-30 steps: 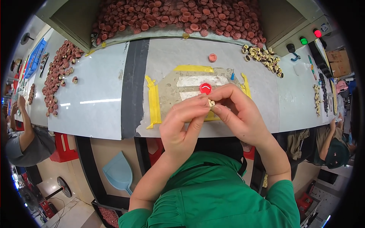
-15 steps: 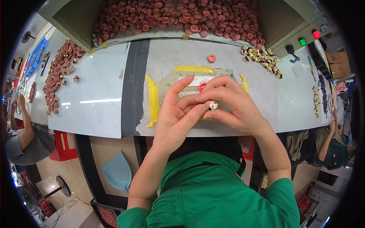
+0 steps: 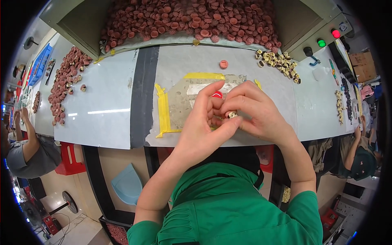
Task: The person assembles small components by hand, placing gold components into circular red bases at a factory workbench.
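Between my two hands is a small pink, bumpy, raspberry-shaped piece with a cream-and-black part (image 3: 232, 114) showing at its end. My right hand (image 3: 258, 109) pinches it between thumb and fingers. My left hand (image 3: 201, 130) presses its thumb against the same piece, its other fingers curled behind; they partly hide it. Just beyond the fingers a round red button-like thing (image 3: 217, 94) lies on the taped work patch (image 3: 176, 110). Farther back a single pink cup-shaped shell (image 3: 223, 64) rests on the table.
A large heap of pink shells (image 3: 192, 24) fills the bin at the back. Pink pieces (image 3: 61, 87) are piled at left, cream-and-black parts (image 3: 279, 63) at back right. Green and red lights (image 3: 321, 43) sit on the right housing. Other people work at both sides.
My hands have moved slightly right and closer together around the piece. The left thumb now reaches farther over it, and the left fingers have curled in.
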A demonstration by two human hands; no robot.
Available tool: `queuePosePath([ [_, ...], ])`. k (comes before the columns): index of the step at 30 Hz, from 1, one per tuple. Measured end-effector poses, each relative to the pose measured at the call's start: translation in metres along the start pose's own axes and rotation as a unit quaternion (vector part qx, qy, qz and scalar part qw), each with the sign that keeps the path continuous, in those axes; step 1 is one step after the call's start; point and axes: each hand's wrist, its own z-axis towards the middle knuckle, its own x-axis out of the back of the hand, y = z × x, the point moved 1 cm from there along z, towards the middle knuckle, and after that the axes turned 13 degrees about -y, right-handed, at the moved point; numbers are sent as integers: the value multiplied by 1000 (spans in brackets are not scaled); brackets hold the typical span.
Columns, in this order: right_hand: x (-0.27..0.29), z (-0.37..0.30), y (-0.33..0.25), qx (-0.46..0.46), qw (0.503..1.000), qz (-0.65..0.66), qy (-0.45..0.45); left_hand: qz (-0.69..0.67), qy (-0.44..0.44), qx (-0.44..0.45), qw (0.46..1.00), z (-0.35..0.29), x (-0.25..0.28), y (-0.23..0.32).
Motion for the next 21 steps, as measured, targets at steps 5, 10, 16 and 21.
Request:
queuePosePath([
  [5,8,0,-12,-2,994,-105,-20,-161,9,23,987,0,-2,-2],
  [10,6,-14,-1,-87,983,160,4,-246,-25,29,969,-1,0,-7],
  [16,-7,-18,2,-128,934,332,22,-267,-12,36,963,0,-1,-15],
  [21,-10,-17,5,-108,933,341,26,-239,-18,21,971,2,2,-22],
])
